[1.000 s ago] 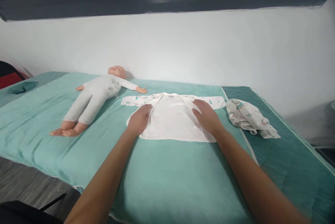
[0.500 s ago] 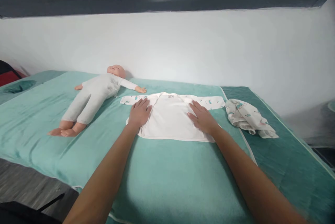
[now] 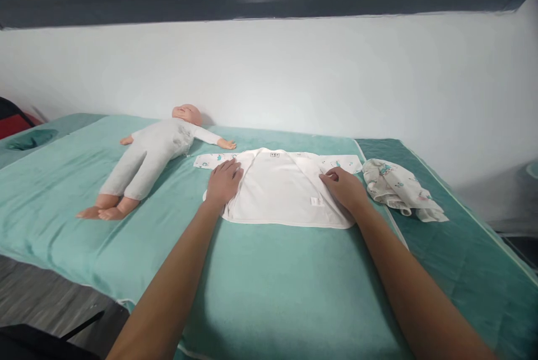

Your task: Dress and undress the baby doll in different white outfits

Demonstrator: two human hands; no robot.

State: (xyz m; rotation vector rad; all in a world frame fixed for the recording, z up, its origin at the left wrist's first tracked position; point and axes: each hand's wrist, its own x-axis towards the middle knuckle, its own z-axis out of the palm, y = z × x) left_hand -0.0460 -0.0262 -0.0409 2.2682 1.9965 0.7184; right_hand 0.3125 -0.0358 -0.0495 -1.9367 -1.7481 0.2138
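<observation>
A white baby shirt [image 3: 275, 192] lies spread open on the bed, its patterned sleeves stretched out to both sides. My left hand [image 3: 224, 183] rests flat on the shirt's left part, fingers extended. On the right part, my right hand [image 3: 344, 187] has its thumb and fingers drawn together in a pinch at the front panel's edge. A small white label [image 3: 316, 201] shows on the cloth left of that hand. Past the right sleeve lies a crumpled patterned baby garment [image 3: 397, 186].
A baby doll [image 3: 157, 147] in a white body lies on its back at the left, one arm reaching toward the left sleeve. The green bed cover [image 3: 269, 281] runs up to the white wall [image 3: 294, 74]. A dark object [image 3: 37, 343] stands at the lower left.
My right hand has shifted right and gone from lying flat to a pinch. The right front panel has moved outward, and the label now shows. My left hand has stayed in place.
</observation>
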